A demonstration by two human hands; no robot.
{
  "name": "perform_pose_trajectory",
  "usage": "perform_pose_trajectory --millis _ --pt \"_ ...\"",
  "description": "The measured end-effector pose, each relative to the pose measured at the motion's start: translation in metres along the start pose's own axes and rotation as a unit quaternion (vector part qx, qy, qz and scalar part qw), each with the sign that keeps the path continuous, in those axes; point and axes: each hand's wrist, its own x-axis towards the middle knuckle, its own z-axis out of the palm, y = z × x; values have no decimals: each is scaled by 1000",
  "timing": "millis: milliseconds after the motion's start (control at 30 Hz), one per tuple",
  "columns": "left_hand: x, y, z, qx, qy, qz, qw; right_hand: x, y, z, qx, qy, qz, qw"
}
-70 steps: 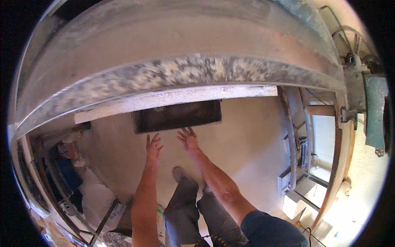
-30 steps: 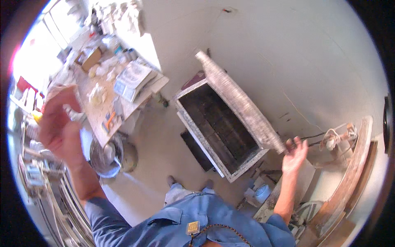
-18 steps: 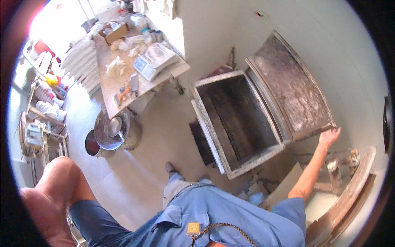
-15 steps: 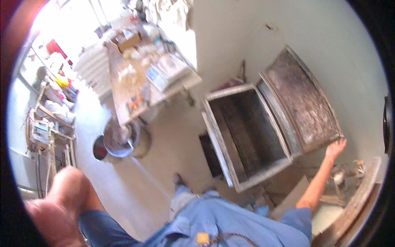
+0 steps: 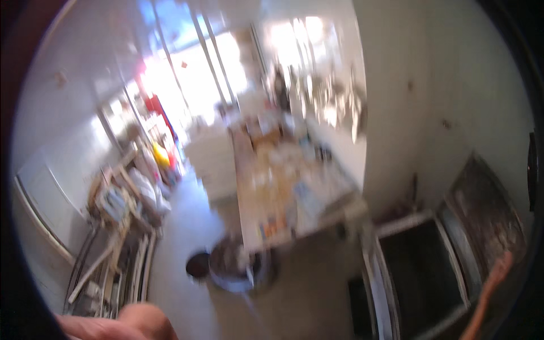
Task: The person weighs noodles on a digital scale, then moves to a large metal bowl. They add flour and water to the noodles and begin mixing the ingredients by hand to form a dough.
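My right hand (image 5: 498, 269) is at the near right corner of a raised lid (image 5: 484, 207), its fingers closed around the edge, though motion smears them. The lid has a brown, weathered inner face and stands open on the right side of a box (image 5: 433, 328). That box is a deep chest with a pale worn rim and a dark inside; I cannot make out anything in it. At the lower left only my bent left arm (image 5: 119, 327) shows, close to the camera. The left hand itself is outside the picture.
A long wooden table (image 5: 252, 221) with papers, bags and boxes stands ahead. Beside its near corner are a wide tub (image 5: 238, 281) and a dark bucket (image 5: 198, 265). Wooden slats and frames (image 5: 122, 249) lean along the left wall. Pale cloths (image 5: 326, 96) hang at the back.
My view has swung up and to the left, so the table, tub and chest sit lower and farther right. My right hand stays at the lid's corner. Less of my left arm shows.
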Motion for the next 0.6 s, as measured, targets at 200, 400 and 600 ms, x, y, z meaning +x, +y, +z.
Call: perform_pose_trajectory --millis 200,400,600 --pt "-61 -51 -68 73 9 -39 997 -216 -263 116 261 -380 60 885" --pt "-111 -138 -130 126 15 -126 984 -446 -517 186 203 -673 -33 710" --pt "-134 -203 -143 151 78 -247 954 -661 -643 266 188 -835 -97 508"
